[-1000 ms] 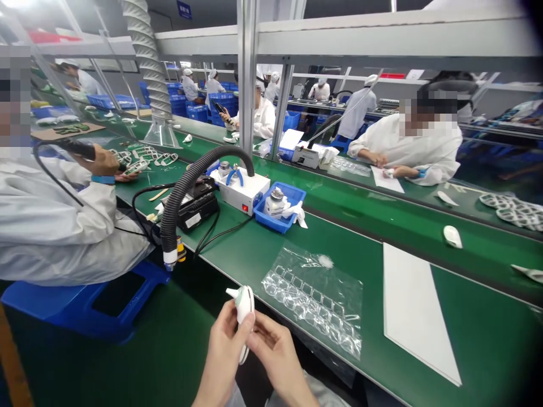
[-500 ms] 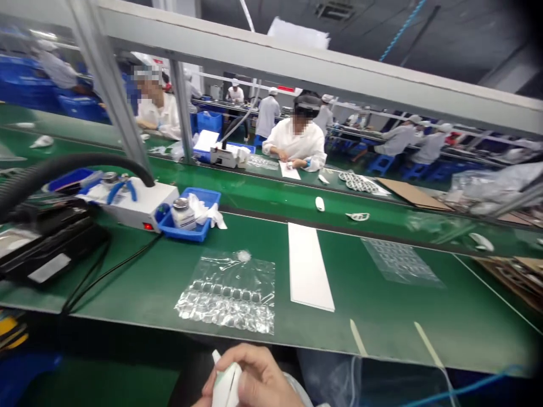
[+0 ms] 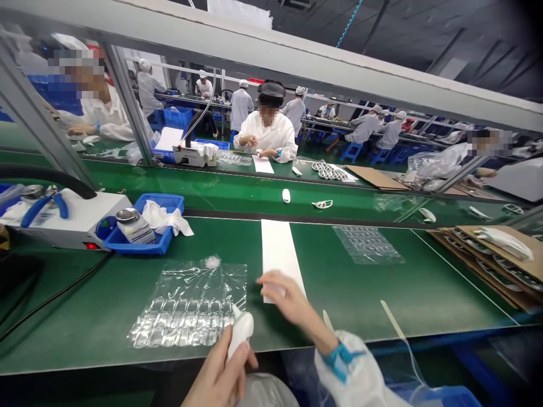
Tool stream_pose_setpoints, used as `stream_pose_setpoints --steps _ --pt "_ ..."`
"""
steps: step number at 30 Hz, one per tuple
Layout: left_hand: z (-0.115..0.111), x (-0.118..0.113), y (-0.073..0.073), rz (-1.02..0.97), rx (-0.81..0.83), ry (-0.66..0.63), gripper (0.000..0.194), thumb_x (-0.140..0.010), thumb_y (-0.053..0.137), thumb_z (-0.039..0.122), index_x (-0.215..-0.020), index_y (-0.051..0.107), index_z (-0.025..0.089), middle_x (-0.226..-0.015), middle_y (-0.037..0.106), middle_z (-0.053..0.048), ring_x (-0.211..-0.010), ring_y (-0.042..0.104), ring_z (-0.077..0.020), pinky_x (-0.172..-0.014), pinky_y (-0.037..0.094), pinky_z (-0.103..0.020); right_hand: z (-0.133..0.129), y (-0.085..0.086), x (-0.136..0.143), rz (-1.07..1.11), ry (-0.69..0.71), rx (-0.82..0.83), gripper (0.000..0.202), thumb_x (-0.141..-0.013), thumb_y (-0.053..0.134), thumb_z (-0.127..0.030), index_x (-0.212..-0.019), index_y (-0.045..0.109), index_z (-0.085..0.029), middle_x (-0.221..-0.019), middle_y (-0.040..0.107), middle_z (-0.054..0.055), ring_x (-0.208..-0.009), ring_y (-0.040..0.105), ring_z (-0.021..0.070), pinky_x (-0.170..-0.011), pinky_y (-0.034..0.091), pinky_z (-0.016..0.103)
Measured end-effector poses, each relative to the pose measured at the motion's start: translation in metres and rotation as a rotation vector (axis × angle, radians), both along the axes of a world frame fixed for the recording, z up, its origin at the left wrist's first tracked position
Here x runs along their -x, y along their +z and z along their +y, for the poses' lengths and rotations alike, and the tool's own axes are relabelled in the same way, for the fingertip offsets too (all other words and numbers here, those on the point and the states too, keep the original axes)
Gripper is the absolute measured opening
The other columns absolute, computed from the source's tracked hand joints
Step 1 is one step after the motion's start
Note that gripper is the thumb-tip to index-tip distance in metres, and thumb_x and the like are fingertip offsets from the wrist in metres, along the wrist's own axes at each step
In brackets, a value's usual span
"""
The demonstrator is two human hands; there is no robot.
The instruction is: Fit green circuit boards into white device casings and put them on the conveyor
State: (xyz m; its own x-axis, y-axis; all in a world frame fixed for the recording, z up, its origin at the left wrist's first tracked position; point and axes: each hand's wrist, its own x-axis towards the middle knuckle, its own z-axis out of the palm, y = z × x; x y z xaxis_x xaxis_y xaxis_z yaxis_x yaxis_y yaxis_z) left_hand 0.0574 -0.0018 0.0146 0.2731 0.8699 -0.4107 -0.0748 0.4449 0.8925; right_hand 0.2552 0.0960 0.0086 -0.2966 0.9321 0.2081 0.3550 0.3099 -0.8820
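Observation:
Low in front of me, my left hand [image 3: 220,370] is closed around a white, curved plastic housing [image 3: 242,330]. A thin pointed white tip sticks up beside its rounded end, and the fingers hide its lower part. My right hand [image 3: 286,297] is raised over the near part of a long white paper sheet [image 3: 278,243], fingers stretched out, with nothing visible in them. Whether it touches the paper I cannot tell. Just left of the sheet lies a clear plastic sheet with rows of pockets [image 3: 182,316], close to the held housing.
At left are a blue tray [image 3: 144,249] holding a jar [image 3: 134,226] and white wipes, and a white box [image 3: 76,232] with blue pliers. Cardboard layers [image 3: 479,271] bearing white parts stand at right. White parts lie on the green belt [image 3: 237,195]; co-workers sit beyond.
My right hand has left the white housing and moved up over the paper. My left hand keeps the housing and is now higher in view. The camera view has shifted right.

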Motion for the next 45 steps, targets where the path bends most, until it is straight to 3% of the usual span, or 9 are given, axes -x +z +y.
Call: stream_pose_setpoints --steps 2,5,10,17,23,27,31,37,45 --pt "0.019 -0.015 0.005 -0.115 -0.004 0.004 0.042 -0.084 0.053 0.057 -0.098 0.061 0.018 -0.078 0.065 -0.004 -0.055 0.058 -0.014 -0.05 0.048 -0.026 0.044 -0.006 -0.028 -0.066 -0.068 -0.057 0.016 -0.084 0.061 -0.03 -0.091 0.073 -0.021 -0.091 0.066 0.008 -0.091 0.058 0.0231 -0.088 0.043 0.04" --pt "0.044 -0.036 0.007 -0.188 0.038 0.119 0.044 -0.082 0.058 0.055 -0.1 0.06 0.015 -0.084 0.068 -0.008 -0.081 0.067 -0.0222 -0.07 0.056 -0.032 0.091 -0.022 -0.05 -0.127 -0.092 -0.065 0.009 -0.08 0.063 -0.022 -0.08 0.072 -0.02 -0.081 0.061 0.005 -0.08 0.055 0.0206 -0.078 0.044 0.036" --pt "0.065 -0.061 -0.011 -0.317 0.118 0.257 0.061 -0.071 0.07 0.059 -0.109 0.059 0.012 -0.1 0.071 -0.016 -0.105 0.064 -0.0303 -0.094 0.051 -0.04 0.109 -0.042 -0.054 -0.179 -0.058 -0.059 0.007 -0.075 0.066 -0.014 -0.074 0.07 -0.019 -0.079 0.058 0.003 -0.081 0.055 0.0186 -0.075 0.044 0.031" --pt "0.072 -0.066 -0.029 -0.339 0.145 0.292 0.062 -0.067 0.072 0.061 -0.105 0.062 0.013 -0.104 0.07 -0.017 -0.107 0.064 -0.0321 -0.098 0.049 -0.042 0.103 -0.045 -0.042 -0.212 -0.164 -0.074 0.01 -0.075 0.058 -0.013 -0.068 0.056 -0.02 -0.074 0.055 0.001 -0.077 0.047 0.0195 -0.077 0.037 0.034" --pt "0.072 -0.064 -0.012 -0.35 0.158 0.287 0.045 -0.081 0.064 0.051 -0.104 0.06 0.012 -0.105 0.069 -0.017 -0.106 0.064 -0.0286 -0.094 0.051 -0.039 0.098 -0.042 -0.042 -0.103 -0.213 -0.064 0.009 -0.084 0.046 -0.024 -0.076 0.048 -0.021 -0.072 0.05 0.0 -0.068 0.045 0.0166 -0.066 0.037 0.03" --pt "0.068 -0.056 0.003 -0.333 0.144 0.266 0.043 -0.085 0.056 0.053 -0.098 0.061 0.012 -0.09 0.068 -0.01 -0.076 0.069 -0.0217 -0.07 0.056 -0.033 0.097 -0.031 -0.04 -0.015 -0.216 -0.022 0.012 -0.084 0.047 -0.029 -0.075 0.046 -0.021 -0.068 0.047 -0.002 -0.064 0.043 0.0151 -0.062 0.037 0.029" --pt "0.061 -0.042 0.009 -0.375 0.128 0.256 0.055 -0.086 0.042 0.064 -0.105 0.058 0.014 -0.071 0.063 -0.001 -0.044 0.05 -0.0075 -0.042 0.038 -0.02 0.07 -0.002 -0.018 0.067 -0.121 0.042 0.015 -0.084 0.051 -0.031 -0.073 0.047 -0.02 -0.066 0.048 -0.002 -0.06 0.045 0.0133 -0.058 0.038 0.027" --pt "0.052 -0.03 0.006 -0.364 0.161 0.266 0.057 -0.085 0.039 0.068 -0.076 0.059 0.015 -0.046 0.054 0.001 -0.042 0.046 -0.0092 -0.045 0.035 -0.02 0.005 0.039 0.03 0.106 0.159 0.255 0.01 -0.087 0.051 -0.02 -0.078 0.052 -0.019 -0.064 0.052 -0.004 -0.057 0.052 0.0114 -0.055 0.041 0.024" --pt "0.049 -0.028 0.01 -0.298 0.114 0.271 0.055 -0.088 0.037 0.064 -0.073 0.06 0.015 -0.045 0.053 0.002 -0.043 0.044 -0.0094 -0.047 0.031 -0.022 -0.003 0.038 0.043 0.041 0.138 0.15 0.012 -0.091 0.048 -0.018 -0.079 0.052 -0.02 -0.069 0.051 -0.003 -0.057 0.052 0.0104 -0.055 0.04 0.023"
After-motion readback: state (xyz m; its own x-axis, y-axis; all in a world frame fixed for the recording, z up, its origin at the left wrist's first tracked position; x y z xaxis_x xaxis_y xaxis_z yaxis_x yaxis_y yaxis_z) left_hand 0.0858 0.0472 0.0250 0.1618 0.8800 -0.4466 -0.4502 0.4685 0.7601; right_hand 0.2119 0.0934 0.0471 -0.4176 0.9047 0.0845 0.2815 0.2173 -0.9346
